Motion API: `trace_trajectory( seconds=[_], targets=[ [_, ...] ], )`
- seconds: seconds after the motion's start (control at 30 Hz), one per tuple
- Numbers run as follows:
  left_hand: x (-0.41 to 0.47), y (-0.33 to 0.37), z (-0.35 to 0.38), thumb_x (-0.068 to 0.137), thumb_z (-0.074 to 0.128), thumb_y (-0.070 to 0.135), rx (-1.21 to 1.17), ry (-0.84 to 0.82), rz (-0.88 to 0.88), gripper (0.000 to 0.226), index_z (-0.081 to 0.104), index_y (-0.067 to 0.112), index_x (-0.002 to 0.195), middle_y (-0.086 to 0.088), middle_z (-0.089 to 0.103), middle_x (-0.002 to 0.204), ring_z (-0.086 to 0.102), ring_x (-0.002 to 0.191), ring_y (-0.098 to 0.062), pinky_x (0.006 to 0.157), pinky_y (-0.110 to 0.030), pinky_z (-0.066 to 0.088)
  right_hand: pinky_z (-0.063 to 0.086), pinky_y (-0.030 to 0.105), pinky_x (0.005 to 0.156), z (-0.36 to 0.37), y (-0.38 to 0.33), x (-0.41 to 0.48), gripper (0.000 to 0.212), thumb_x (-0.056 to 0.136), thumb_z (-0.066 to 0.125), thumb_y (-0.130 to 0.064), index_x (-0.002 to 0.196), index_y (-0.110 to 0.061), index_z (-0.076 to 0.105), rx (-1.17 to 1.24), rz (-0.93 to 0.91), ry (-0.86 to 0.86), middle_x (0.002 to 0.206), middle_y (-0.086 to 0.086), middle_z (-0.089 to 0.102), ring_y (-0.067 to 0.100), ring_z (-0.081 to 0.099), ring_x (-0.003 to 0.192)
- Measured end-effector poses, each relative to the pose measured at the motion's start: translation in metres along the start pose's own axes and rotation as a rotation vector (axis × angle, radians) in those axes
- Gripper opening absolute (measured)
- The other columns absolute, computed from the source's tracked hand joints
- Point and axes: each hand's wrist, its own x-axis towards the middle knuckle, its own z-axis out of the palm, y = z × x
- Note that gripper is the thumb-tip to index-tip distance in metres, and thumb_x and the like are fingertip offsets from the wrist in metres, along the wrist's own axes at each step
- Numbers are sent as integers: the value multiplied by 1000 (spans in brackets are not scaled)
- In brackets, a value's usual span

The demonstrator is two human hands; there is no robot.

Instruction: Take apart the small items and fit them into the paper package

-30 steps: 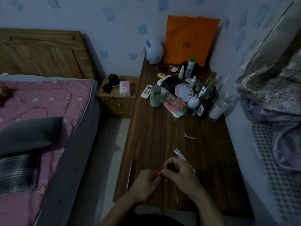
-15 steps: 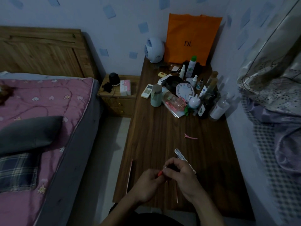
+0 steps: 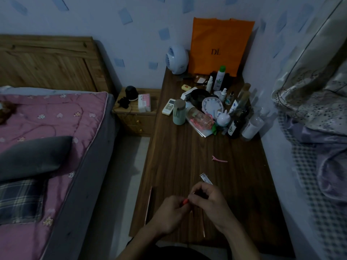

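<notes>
- Red-tipped stick is pinched between left hand and right hand, fingers curled on it, above the surface near its front edge.
- Pink-filled jar lies at the far right corner.
- Most of the stick is hidden by fingers; its long axis cannot be told.

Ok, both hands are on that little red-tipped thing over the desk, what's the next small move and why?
Probably keep the left hand steady and let the right hand work at the small red-tipped piece. Both hands pinch it together just above the desk, and the dim light hides what it is, so anything bigger seems premature.
</notes>
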Motion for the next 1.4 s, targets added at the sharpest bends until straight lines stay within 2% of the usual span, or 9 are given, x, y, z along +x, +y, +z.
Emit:
trace_trajectory(
  seconds=[0.23, 0.47, 0.6, 0.73, 0.8, 0.9, 1.03, 1.17, 1.4],
  targets=[
    [4, -1, 2, 94, 55, 34, 38, 22, 16, 46, 47, 28, 49, 14, 40, 41, 33, 43, 2, 45, -18, 26, 56, 31, 72, -5, 4, 0, 25, 73, 75, -35, 96, -26, 76, 5, 9, -11, 87, -3, 72, 13, 67, 83],
    [5, 4, 3, 95, 55, 30, 12, 6, 18, 40, 50, 24, 56, 14, 42, 40, 34, 42, 4, 45, -17, 27, 55, 36, 77, -5, 7, 0, 19, 74, 75, -24, 92, -22, 78, 82, 18, 28, 94, 8, 73, 19, 67, 89],
    [6, 7, 4, 96, 55, 27, 23, 8, -9, 46, 46, 26, 51, 14, 42, 39, 35, 40, 3, 45, -18, 27, 55, 36, 85, -5, 8, 0, 12, 76, 73, -16, 87, -20, 77, 157, 55, 36, 95, 7, 76, 20, 70, 96],
    [6, 12, 3, 97, 53, 29, -10, -27, -29, 39, 62, 10, 64, 14, 43, 40, 35, 40, 2, 45, -16, 28, 52, 38, 81, -3, 6, -1, 19, 78, 73, -6, 82, -24, 74, 229, 61, 62, 91, 7, 76, 19, 70, 89],
    [7, 14, 3, 98, 53, 30, -4, -18, -25, 38, 63, 6, 70, 14, 43, 40, 34, 41, 1, 46, -18, 28, 52, 40, 77, -1, 5, -1, 14, 74, 75, -11, 82, -24, 74, 231, 58, 91, 88, 4, 75, 17, 69, 85],
    [6, 17, 4, 98, 53, 29, -13, -16, -36, 34, 58, 16, 67, 13, 42, 41, 35, 42, 1, 46, -19, 28, 55, 40, 80, 0, 8, 0, 17, 72, 78, -19, 88, -23, 77, 204, 80, 121, 90, 2, 75, 17, 70, 88],
    [5, 18, 6, 98, 52, 30, 15, 8, -27, 42, 61, -3, 73, 8, 41, 50, 35, 45, 0, 51, -27, 30, 54, 37, 80, 0, 14, 0, 14, 75, 81, -16, 89, -20, 79, 243, 126, 127, 89, -1, 76, 15, 69, 85],
    [5, 17, 6, 99, 51, 28, 10, 1, -28, 41, 64, -6, 80, 9, 41, 45, 36, 43, 2, 50, -25, 30, 50, 38, 82, 0, 17, -1, 29, 64, 87, -28, 89, -17, 80, 297, 147, 116, 88, 2, 77, 21, 65, 87],
    [5, 13, 6, 98, 53, 23, -103, -41, -92, 38, 62, -12, 85, 11, 42, 40, 34, 39, 1, 45, -18, 28, 55, 28, 76, 2, 20, 0, 15, 68, 76, -10, 82, -9, 80, 443, 149, 95, 85, 11, 76, 17, 71, 83]
  ],
)
